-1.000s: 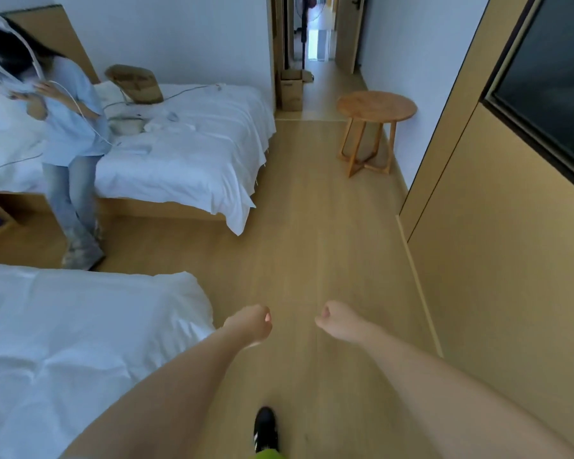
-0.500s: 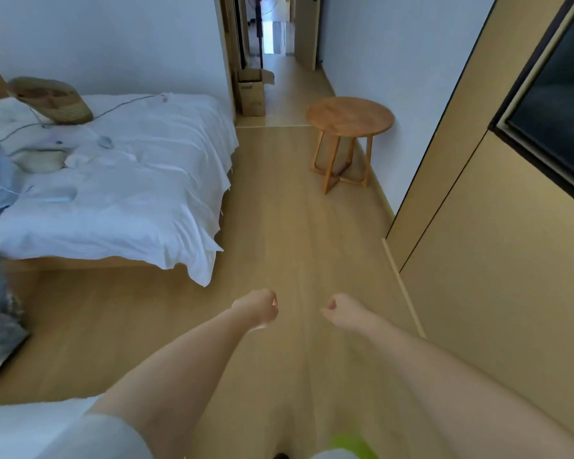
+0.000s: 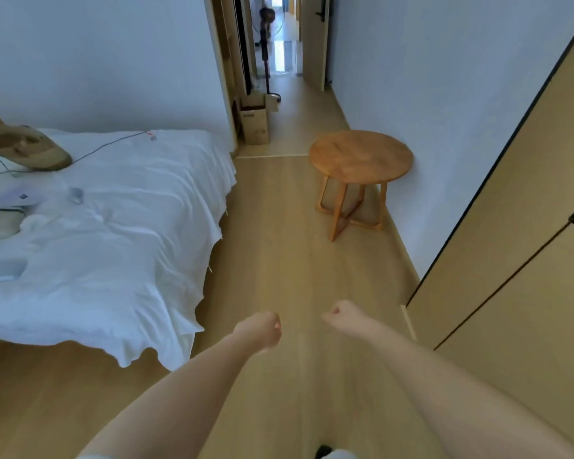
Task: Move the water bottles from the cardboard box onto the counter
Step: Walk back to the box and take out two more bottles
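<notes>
Matt cardboard box (image 3: 254, 122), smooth wooden round table (image 3: 361, 156), wrinkled white cloth bedsheet (image 3: 113, 233), wood-look floor (image 3: 285, 260)

I hold both bare forearms stretched out ahead, my left hand (image 3: 260, 329) and right hand (image 3: 340, 314) each curled into an empty fist, close together.

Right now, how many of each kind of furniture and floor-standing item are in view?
Bed: 1
Round wooden side table: 1
Cardboard box: 1
Standing fan: 1
Total: 4
No water bottles or counter show. The left hand and the right hand are both curled and hold nothing.
</notes>
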Available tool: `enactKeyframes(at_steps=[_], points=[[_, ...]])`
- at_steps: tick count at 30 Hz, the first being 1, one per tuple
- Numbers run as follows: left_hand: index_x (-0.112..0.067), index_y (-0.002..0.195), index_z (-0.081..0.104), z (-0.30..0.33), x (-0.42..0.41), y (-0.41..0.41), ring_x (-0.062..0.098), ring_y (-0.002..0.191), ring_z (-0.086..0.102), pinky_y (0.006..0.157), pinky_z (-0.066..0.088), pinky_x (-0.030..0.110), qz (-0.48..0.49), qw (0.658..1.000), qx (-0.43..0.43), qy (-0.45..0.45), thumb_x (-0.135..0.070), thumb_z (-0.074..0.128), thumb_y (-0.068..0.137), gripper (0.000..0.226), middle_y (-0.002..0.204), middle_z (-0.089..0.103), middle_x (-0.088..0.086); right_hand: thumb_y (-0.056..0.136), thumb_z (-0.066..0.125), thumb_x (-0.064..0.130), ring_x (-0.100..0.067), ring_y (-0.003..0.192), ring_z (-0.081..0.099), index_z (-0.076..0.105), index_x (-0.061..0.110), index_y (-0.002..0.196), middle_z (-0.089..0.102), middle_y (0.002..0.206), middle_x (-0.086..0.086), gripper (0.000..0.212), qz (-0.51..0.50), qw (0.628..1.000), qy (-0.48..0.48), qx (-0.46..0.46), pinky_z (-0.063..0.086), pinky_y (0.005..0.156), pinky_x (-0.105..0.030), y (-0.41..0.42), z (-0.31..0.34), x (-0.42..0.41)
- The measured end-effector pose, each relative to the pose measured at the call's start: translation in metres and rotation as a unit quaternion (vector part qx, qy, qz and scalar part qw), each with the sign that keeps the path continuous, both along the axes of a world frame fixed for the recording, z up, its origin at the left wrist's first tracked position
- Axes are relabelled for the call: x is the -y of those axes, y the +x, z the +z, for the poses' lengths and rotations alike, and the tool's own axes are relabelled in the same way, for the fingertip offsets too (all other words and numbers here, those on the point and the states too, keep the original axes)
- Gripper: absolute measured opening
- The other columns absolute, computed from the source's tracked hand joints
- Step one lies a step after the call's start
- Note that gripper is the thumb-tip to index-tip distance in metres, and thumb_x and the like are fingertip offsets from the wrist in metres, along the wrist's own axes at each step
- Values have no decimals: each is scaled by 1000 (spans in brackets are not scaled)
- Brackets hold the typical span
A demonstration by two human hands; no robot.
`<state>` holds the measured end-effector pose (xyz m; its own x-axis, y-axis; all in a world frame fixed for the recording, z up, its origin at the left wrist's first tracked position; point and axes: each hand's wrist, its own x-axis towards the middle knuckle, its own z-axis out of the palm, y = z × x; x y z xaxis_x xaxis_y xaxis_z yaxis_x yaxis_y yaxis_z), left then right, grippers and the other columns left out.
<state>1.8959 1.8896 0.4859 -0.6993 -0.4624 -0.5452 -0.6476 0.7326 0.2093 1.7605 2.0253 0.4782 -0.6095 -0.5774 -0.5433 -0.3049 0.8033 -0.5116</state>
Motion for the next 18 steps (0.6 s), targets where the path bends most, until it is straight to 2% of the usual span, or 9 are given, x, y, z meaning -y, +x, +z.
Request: enactKeyframes(at_steps=[3, 7, 18], points=[[-19, 126, 56, 13, 33, -55, 27, 110, 58, 85, 48, 33, -8, 999, 4, -31, -16, 32, 96, 39, 123, 60, 4, 99, 49, 28, -27, 117, 56, 58, -1, 122, 61, 125, -16, 38, 1, 1000, -16, -11, 43, 88, -27, -64, 17, 42], [-13, 114, 59, 12, 92, -122, 24, 87, 57, 70, 41, 29, 18, 998, 31, -55, -10, 35, 93, 32, 98, 58, 3, 99, 49, 29, -26, 115, 57, 61, -1, 119, 63, 123, -15, 38, 57, 998, 6, -26, 43, 86, -27, -130, 19, 95], [-9, 110, 59, -8, 288, -340, 21, 80, 53, 73, 42, 29, 27, 999, 26, -32, -11, 36, 96, 27, 93, 56, 4, 99, 48, 35, -23, 115, 56, 58, 9, 120, 60, 125, -8, 35, 78, 995, 50, -41, 44, 92, -31, -334, 0, 271]])
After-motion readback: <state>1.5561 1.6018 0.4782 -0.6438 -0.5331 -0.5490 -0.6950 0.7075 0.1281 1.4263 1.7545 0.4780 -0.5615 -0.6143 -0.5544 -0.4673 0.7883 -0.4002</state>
